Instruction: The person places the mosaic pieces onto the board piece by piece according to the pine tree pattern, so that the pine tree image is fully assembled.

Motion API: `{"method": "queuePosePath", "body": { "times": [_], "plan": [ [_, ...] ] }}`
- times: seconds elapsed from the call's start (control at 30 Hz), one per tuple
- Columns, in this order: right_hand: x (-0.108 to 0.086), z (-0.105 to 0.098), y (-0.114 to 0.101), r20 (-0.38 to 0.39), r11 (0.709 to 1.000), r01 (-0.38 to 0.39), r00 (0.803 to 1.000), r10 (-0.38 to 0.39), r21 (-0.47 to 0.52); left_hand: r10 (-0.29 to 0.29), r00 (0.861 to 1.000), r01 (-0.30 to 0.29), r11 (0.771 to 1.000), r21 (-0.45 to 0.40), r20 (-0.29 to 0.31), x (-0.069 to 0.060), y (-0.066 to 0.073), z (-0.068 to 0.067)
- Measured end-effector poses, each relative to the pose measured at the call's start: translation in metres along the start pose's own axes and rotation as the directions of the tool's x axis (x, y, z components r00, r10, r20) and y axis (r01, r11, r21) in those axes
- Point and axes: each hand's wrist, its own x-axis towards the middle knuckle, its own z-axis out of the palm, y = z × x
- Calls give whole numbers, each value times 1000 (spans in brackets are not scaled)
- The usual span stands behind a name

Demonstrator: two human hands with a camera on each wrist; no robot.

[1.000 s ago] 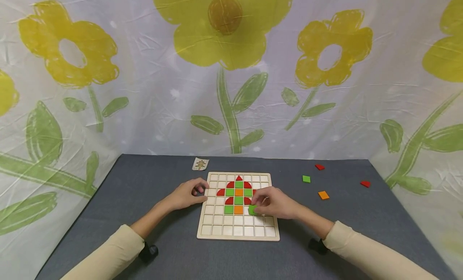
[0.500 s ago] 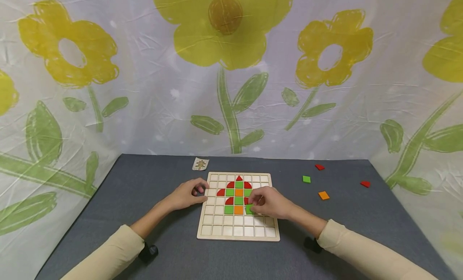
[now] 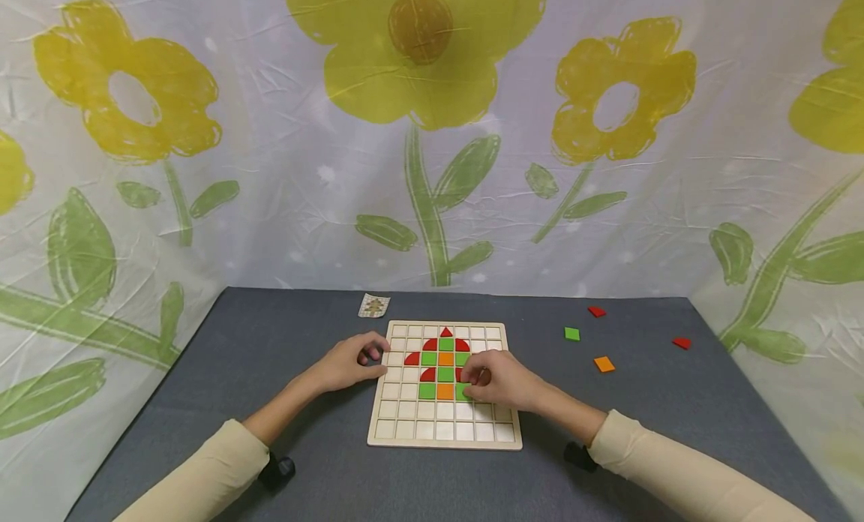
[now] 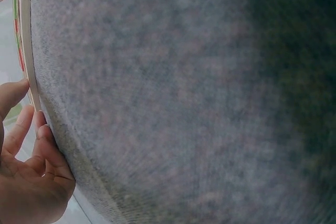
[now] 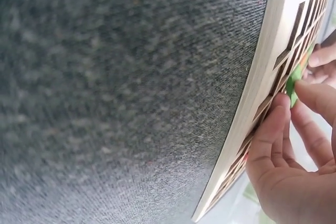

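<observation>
A wooden grid board (image 3: 444, 438) lies on the table, bearing red, green and orange tiles in a tree-like pattern. At its left edge, my left hand (image 3: 343, 363) rests with thumb and fingertips touching the rim; the left wrist view also shows this hand (image 4: 37, 177) against the board's side. My right hand (image 3: 508, 381) is over the board's right half. Its thumb and finger pinch a green square tile (image 5: 295, 83) at a cell right of an orange square tile (image 3: 445, 391). This hand partly covers the green tile and a red quarter-round tile above it.
Loose tiles lie right of the board: a green square (image 3: 571, 334), an orange square (image 3: 604, 364) and two red pieces, one (image 3: 597, 311) farther back and another (image 3: 682, 343) far right. A small pattern card (image 3: 374, 306) lies behind the board. A flower-print cloth (image 3: 283, 207) hangs behind the table.
My right hand has moved slightly left with the green tile, which now lies in line with the cell beside the orange tile. My left hand has stayed put.
</observation>
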Motion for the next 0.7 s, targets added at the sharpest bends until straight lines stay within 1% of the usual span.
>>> {"method": "queuePosePath", "body": {
  "times": [0.23, 0.37, 0.57, 0.7],
  "plan": [
    [-1, -1, -2, 17, 1000, -17, 1000, 17, -10, 11, 1000, -11, 1000, 1, -2, 0, 0, 0],
    [-2, -2, -4, 24, 1000, -25, 999, 25, -17, 5, 1000, -5, 1000, 2, -3, 0, 0, 0],
    [-4, -4, -5, 31, 999, -7, 999, 9, -39, 13, 1000, -13, 1000, -12, -1, 0, 0, 1],
    [-6, -5, -4, 34, 1000, 1, 999, -1, -9, 10, 1000, -10, 1000, -16, 1, 0, 1, 1]
  ]
}}
